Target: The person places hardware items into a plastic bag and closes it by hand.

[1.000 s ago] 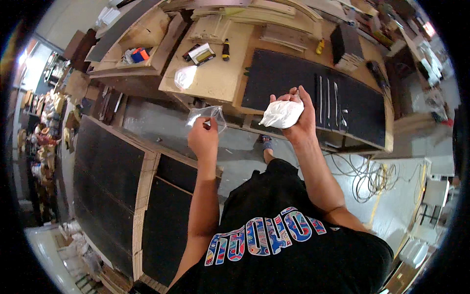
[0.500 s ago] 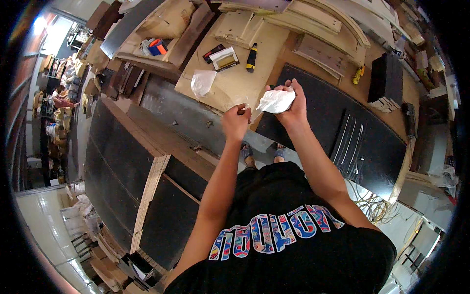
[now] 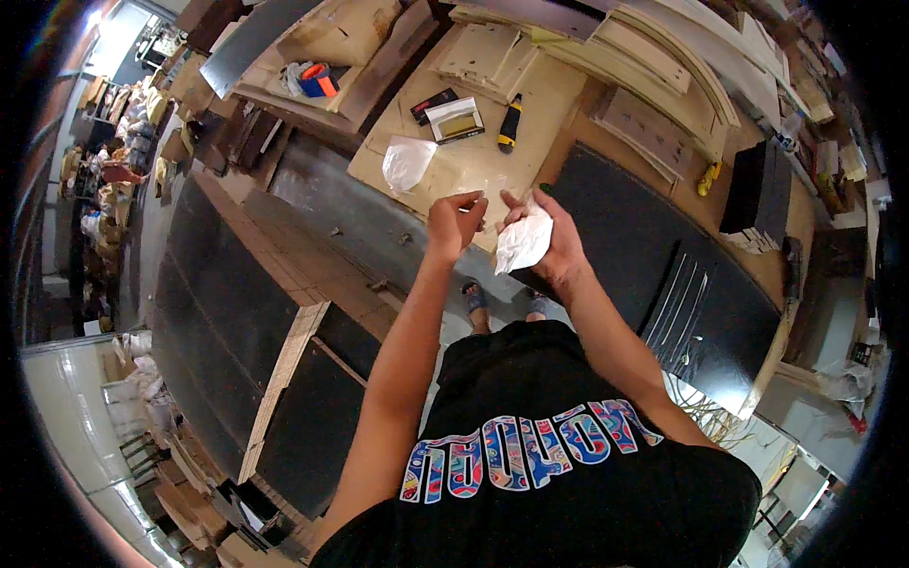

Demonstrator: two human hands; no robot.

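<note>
My right hand (image 3: pixel 562 248) is closed around a crumpled white sheet (image 3: pixel 524 242), paper or thin plastic, which hangs over the palm toward me. Its thumb and fingertips point away from me, near a small dark green spot. Just to the left, my left hand (image 3: pixel 456 225) has its fingers drawn together in a pinch; whatever they hold is too small to make out. Beyond the hands, on a pale board (image 3: pixel 383 163), lie a white translucent sheet (image 3: pixel 409 165), an open white box (image 3: pixel 455 120), a dark red-and-black packet (image 3: pixel 434 106) and a yellow-and-black utility knife (image 3: pixel 510 125).
A black panel (image 3: pixel 615 218) with thin pale strips (image 3: pixel 678 301) lies to the right. Stacked black boards (image 3: pixel 755 197) and a yellow tool (image 3: pixel 708 179) are beyond it. Dark panels (image 3: pixel 218 312) fill the left. An orange-and-blue roll (image 3: pixel 319 82) rests in a wooden box.
My right hand has tilted, and the white sheet now hangs lower and toward me. Both hands have come slightly nearer my body; the left remains pinched.
</note>
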